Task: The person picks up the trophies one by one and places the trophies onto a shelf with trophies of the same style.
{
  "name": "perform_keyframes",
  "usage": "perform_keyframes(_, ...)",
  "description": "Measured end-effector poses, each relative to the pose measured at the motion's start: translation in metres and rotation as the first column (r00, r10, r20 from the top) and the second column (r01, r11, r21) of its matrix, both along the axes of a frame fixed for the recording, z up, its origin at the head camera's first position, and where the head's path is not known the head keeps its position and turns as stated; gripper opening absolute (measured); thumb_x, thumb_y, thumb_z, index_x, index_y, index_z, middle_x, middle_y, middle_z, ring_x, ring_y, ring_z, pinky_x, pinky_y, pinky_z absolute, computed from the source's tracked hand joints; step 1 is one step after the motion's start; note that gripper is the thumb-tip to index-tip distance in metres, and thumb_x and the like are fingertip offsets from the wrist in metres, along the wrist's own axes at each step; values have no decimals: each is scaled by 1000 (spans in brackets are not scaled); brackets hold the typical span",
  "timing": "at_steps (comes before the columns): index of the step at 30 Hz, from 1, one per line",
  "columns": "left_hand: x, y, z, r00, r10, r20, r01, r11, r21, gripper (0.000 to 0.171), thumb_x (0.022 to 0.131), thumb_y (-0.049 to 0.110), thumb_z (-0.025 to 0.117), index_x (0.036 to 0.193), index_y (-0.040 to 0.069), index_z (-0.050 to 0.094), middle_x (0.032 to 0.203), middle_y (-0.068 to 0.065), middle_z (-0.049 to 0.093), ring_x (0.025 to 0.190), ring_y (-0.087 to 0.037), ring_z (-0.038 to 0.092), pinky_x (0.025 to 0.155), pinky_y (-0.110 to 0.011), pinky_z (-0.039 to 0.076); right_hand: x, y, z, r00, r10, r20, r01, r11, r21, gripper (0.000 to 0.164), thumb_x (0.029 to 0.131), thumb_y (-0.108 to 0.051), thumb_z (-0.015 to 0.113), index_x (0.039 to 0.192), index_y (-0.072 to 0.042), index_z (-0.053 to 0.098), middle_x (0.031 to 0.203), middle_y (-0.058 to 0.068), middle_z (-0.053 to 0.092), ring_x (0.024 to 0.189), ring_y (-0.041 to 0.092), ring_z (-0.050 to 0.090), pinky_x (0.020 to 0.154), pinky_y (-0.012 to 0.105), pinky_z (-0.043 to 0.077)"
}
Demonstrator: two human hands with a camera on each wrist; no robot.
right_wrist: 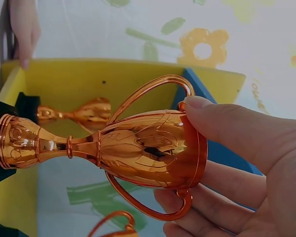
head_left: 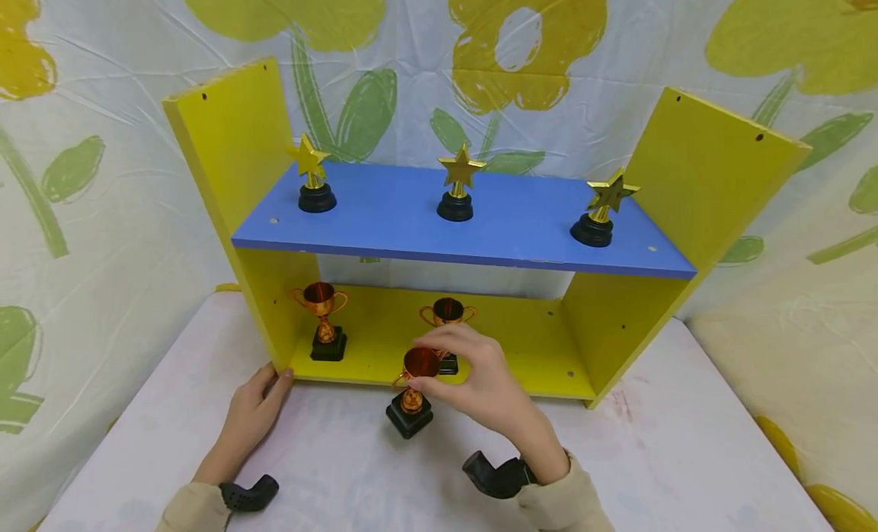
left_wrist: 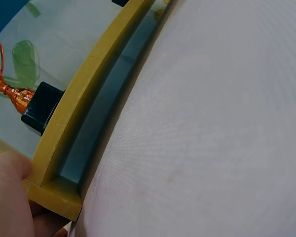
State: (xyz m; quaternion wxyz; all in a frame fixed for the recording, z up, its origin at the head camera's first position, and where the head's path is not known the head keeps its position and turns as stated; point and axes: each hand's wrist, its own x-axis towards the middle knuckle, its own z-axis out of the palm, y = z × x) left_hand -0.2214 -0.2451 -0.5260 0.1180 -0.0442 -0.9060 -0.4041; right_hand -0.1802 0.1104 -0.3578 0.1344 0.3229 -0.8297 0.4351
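Note:
A copper-coloured trophy cup (head_left: 411, 402) with two handles and a black square base is held at its rim by my right hand (head_left: 483, 376), thumb on one side and fingers on the other. It is tilted in front of the shelf's lower board. My left hand (head_left: 252, 410) grips the lower left front corner of the yellow and blue shelf (head_left: 521, 326), with the thumb (left_wrist: 12, 168) on the inner side. On the yellow lower board stand two matching cups, one at the left (head_left: 328, 318) and a middle one (head_left: 447, 311) partly hidden behind my right hand.
Three gold star trophies, left (head_left: 315, 183), middle (head_left: 458, 187) and right (head_left: 600, 212), stand on the blue upper board (head_left: 384, 197). The shelf rests on a white-covered table (head_left: 329, 471). A flower-printed cloth (head_left: 411, 52) hangs behind.

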Motion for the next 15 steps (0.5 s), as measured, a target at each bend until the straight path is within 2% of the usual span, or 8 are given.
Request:
perform_keyframes(7,1,0,0,1000,3,6,-3,1000,2,50,105,37,47,139,1,52,140,-25,53,128,-47,49,105,-63,37,1,10,6,999,-39,14,39,999,10,41,79,-22,86,118,-17,73,118,-8,66,111,13,59,91,40,53)
perform_keyframes(15,0,0,-2,1000,0,-8,0,1000,4,49,105,36,48,138,1,53,138,-26,54,127,-47,50,104,-63,38,3,18,13,998,-64,-23,65,998,21,40,78,-20,86,116,-15,73,116,-5,67,108,15,61,87,39,55)
